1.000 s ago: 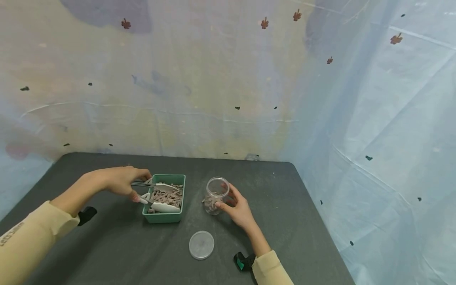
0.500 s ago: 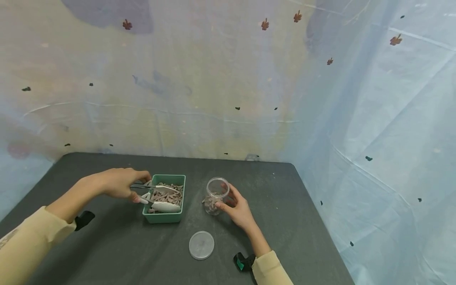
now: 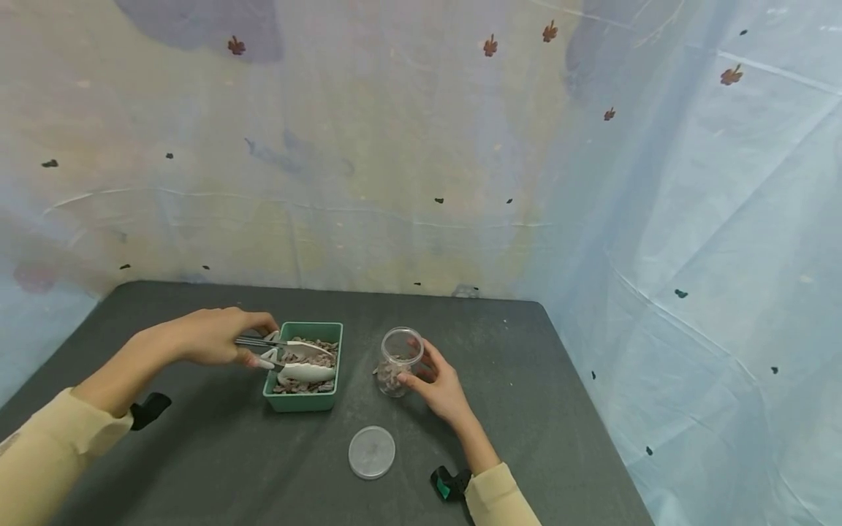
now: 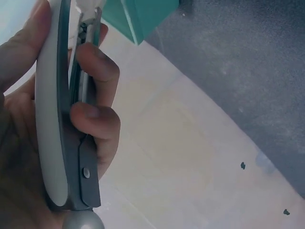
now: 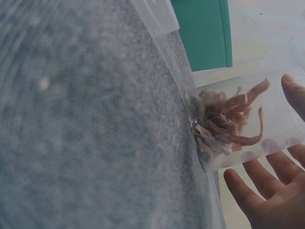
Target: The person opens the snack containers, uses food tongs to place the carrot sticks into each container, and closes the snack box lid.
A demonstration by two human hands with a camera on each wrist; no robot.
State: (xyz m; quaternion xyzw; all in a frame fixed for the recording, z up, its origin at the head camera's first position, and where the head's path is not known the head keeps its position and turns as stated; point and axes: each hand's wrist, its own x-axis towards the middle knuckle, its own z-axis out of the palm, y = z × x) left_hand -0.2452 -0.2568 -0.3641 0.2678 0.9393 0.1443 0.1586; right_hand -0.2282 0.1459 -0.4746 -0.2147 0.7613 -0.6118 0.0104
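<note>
My left hand [image 3: 213, 336] grips a pair of kitchen tongs [image 3: 308, 373] by the handles; in the left wrist view the fingers curl round the tongs' handle [image 4: 51, 119]. Their white tips are a little apart, down among brownish-grey dried strips [image 3: 321, 385] in a green rectangular tub [image 3: 302, 402]. My right hand [image 3: 444, 391] holds a clear jar [image 3: 403, 342] upright on the table, thumb on one side and fingers on the other. Several similar strips [image 5: 226, 117] lie in the jar's bottom. What lies between the tongs' tips cannot be made out.
A round translucent lid [image 3: 371, 453] lies flat on the dark table [image 3: 552, 424], in front of the jar and tub. A patterned plastic sheet [image 3: 368, 146] hangs behind the table and along its right side.
The tongs' near tip has moved toward the far one, narrowing the gap over the strips. My left forearm has shifted slightly left. The right hand, jar and lid stay put.
</note>
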